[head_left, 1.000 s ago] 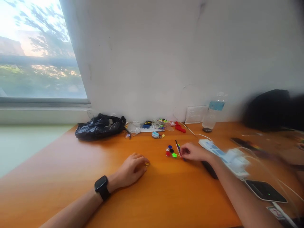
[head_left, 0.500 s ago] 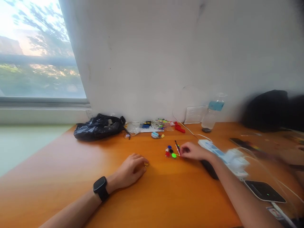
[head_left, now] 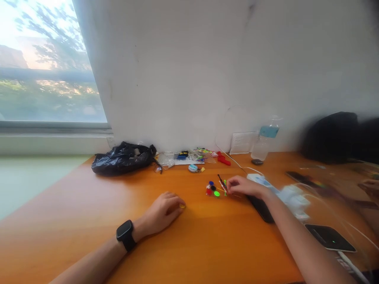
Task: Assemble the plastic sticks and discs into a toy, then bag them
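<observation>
While the left hand rests on the table, a yellow piece shows at its fingertips; whether it is gripped or merely touched cannot be told. The right hand, well apart from the left, bends over a loose bunch of sticks, its fingertips drawn together at them, too small in view to show whether one is pinched. Just beside the sticks, a green disc, a black disc, a blue disc and a red piece lie in a close cluster. Handling of the parts appears to be at an early stage: the yellow piece alone sits away from the cluster, the sticks lie loose, and no joined pieces can be made out. How many parts are left to handle is too small to count. Near the wall lies a black bag; a power strip lies beyond the right wrist, and a bottle stands behind.
</observation>
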The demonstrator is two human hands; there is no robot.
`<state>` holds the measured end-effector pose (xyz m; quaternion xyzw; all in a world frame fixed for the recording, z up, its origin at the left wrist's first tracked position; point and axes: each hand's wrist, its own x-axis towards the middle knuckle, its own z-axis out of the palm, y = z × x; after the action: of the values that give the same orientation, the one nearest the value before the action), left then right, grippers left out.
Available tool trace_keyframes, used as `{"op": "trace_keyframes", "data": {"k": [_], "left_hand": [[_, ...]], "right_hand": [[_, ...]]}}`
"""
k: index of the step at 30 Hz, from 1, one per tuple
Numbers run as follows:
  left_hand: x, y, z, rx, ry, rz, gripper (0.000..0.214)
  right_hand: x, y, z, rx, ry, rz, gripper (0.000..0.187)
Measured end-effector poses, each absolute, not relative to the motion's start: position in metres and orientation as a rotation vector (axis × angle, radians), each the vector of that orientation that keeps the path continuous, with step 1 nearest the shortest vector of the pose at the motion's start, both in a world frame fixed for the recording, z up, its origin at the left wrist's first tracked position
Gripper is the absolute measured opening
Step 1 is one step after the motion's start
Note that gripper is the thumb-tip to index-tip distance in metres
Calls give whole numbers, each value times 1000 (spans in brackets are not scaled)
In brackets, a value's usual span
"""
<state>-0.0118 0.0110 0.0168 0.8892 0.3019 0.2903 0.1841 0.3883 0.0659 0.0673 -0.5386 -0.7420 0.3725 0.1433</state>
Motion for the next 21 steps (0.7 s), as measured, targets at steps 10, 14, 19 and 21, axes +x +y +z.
{"op": "trace_keyframes", "data": {"k": [10,14,19,21], "left_hand": [[-12,11,14,2493,865,811,16],[-11,11,15,2494,870,807,14],[-12,11,15,2494,868,806,13],[-12,12,14,2488,870,801,14]], "right_hand": [[391,69,61,-1552,-2160,1117,20],[389,66,66,-1503,-2232,1138,24],[389,65,66,-1499,-2195,1149,21],[387,65,66,-1462,-2141,1169,21]]}}
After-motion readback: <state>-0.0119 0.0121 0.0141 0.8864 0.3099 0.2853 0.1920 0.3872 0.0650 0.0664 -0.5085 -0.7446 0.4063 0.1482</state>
